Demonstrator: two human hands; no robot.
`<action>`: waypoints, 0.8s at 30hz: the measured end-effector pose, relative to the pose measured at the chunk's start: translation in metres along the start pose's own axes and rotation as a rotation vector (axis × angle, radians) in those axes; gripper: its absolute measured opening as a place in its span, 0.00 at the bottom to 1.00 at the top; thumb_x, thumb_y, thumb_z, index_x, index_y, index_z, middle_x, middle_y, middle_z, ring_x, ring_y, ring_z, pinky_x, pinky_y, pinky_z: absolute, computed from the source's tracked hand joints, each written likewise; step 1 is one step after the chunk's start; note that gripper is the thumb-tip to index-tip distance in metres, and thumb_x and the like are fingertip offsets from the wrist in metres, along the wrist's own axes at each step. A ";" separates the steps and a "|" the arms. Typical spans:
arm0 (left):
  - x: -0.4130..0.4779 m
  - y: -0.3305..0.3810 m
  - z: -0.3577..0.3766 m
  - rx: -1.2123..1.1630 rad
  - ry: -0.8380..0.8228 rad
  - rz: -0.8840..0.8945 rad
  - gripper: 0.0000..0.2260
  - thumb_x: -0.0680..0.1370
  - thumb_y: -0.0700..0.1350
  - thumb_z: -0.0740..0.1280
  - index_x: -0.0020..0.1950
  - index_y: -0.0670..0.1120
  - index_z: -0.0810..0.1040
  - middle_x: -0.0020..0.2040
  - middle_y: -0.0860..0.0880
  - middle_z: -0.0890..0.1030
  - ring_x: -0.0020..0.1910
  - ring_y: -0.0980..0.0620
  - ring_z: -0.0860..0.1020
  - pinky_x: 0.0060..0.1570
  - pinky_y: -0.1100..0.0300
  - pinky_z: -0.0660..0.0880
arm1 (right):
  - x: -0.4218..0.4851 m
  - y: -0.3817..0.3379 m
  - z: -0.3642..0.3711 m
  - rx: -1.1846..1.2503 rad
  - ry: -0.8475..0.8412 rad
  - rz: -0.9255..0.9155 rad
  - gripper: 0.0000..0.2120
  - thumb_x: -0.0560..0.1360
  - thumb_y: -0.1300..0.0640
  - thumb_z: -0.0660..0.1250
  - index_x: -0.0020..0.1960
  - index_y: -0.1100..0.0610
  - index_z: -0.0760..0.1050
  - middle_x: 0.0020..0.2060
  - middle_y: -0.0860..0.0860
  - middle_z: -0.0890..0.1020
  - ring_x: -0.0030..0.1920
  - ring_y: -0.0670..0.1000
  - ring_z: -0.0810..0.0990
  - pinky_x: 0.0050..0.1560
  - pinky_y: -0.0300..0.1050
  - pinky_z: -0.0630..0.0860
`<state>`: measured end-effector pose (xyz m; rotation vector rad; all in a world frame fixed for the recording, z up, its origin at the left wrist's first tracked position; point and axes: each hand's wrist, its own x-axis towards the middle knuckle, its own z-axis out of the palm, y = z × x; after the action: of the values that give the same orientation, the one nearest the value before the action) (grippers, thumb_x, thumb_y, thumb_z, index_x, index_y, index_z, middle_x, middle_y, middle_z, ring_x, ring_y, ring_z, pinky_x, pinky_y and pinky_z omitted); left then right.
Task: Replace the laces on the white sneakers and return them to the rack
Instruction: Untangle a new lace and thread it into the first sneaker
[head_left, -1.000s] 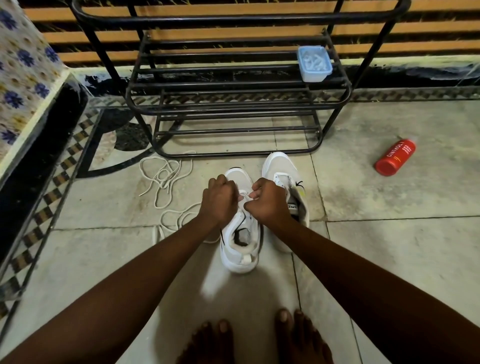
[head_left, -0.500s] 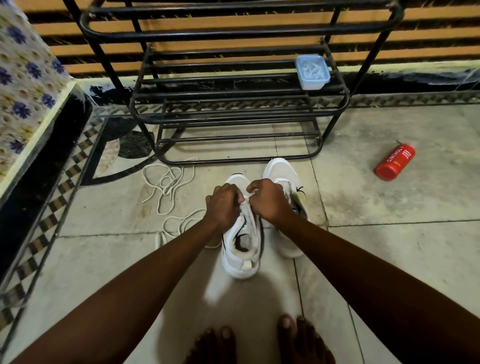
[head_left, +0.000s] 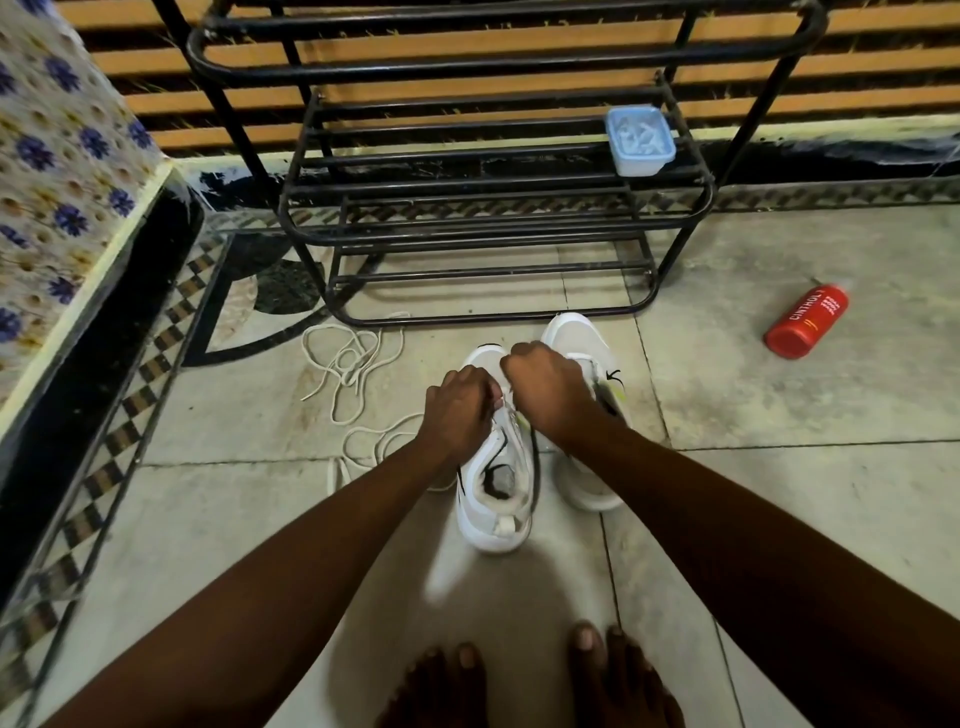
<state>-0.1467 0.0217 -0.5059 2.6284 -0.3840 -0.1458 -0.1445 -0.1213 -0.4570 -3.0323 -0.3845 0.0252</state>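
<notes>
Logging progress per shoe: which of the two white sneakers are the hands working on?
The left sneaker, nearer the feet: left hand and right hand both curl over its lacing area. The other sneaker sits beside it, closer to the rack.

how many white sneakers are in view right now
2. The nearer sneaker lies under the left hand and right hand, which grip its upper; the farther sneaker stands just right of it, toe by the rack's bottom bar. None on its shelves.

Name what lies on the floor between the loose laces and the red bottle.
Head view: two white sneakers, with the left hand and right hand gripping the nearer one.
</notes>
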 end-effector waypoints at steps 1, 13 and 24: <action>-0.001 -0.001 0.001 -0.002 0.003 0.000 0.10 0.79 0.39 0.63 0.47 0.55 0.72 0.54 0.51 0.77 0.58 0.45 0.74 0.51 0.51 0.65 | 0.000 0.004 -0.002 0.025 0.118 0.005 0.11 0.71 0.70 0.62 0.50 0.61 0.79 0.49 0.57 0.80 0.53 0.61 0.79 0.46 0.51 0.74; 0.001 -0.003 0.008 0.054 -0.006 -0.015 0.06 0.80 0.41 0.63 0.55 0.52 0.75 0.56 0.52 0.76 0.60 0.45 0.72 0.53 0.49 0.67 | -0.002 0.040 -0.014 0.667 0.120 -0.070 0.08 0.69 0.69 0.58 0.43 0.57 0.67 0.37 0.55 0.76 0.33 0.52 0.73 0.34 0.47 0.68; 0.002 -0.004 0.013 0.124 -0.026 -0.017 0.06 0.82 0.45 0.61 0.59 0.49 0.73 0.59 0.49 0.74 0.61 0.44 0.71 0.55 0.47 0.68 | -0.003 0.069 -0.031 0.201 0.579 -0.033 0.05 0.76 0.61 0.68 0.42 0.60 0.78 0.42 0.54 0.77 0.45 0.56 0.73 0.43 0.49 0.69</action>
<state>-0.1455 0.0188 -0.5193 2.7549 -0.3908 -0.1665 -0.1299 -0.1916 -0.4323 -2.6664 -0.3486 -0.7450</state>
